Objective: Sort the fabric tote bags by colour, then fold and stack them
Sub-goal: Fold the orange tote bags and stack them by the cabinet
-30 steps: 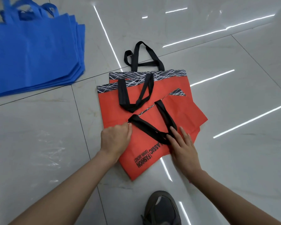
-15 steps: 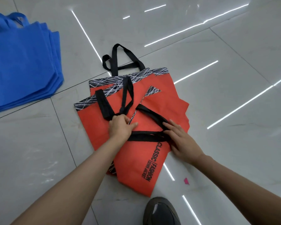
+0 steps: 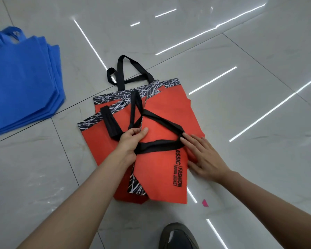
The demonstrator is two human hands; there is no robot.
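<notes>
A small pile of orange tote bags (image 3: 100,141) lies flat at the centre of the view on the glossy tiled floor (image 3: 250,97). Each has a black band of white scribbled lines (image 3: 115,97) along its mouth, and the mouths point toward 11 o'clock. The top bag (image 3: 162,173) is folded lengthwise on the pile and runs from the centre down toward 6 o'clock. Its black lettering (image 3: 178,169) reads along the right edge, and a strip of patterned band is turned out at its lower left. Its black handle (image 3: 162,146) lies as a loop across the folded panel.

The left hand (image 3: 131,141) sits at the 9 o'clock end of that loop. Its grip is narrow, thumb and curled fingers pinching the top bag's folded edge, with the handle running under the heel of the palm. The right hand (image 3: 205,157) is at the 3 o'clock end with its grip wide and its fingers straight. The fingertips (image 3: 184,136) press the bend of the handle onto the fabric.

A second handle (image 3: 113,126), from a lower bag, lies just beside the left hand. Another pair of handles (image 3: 123,69) sticks out past the pile at 12 o'clock. Well apart at 10 o'clock, a stack of blue tote bags (image 3: 21,78) lies flat. A dark shoe (image 3: 178,236) shows at 6 o'clock, and a pink scrap (image 3: 204,203) lies on the floor near 5 o'clock.
</notes>
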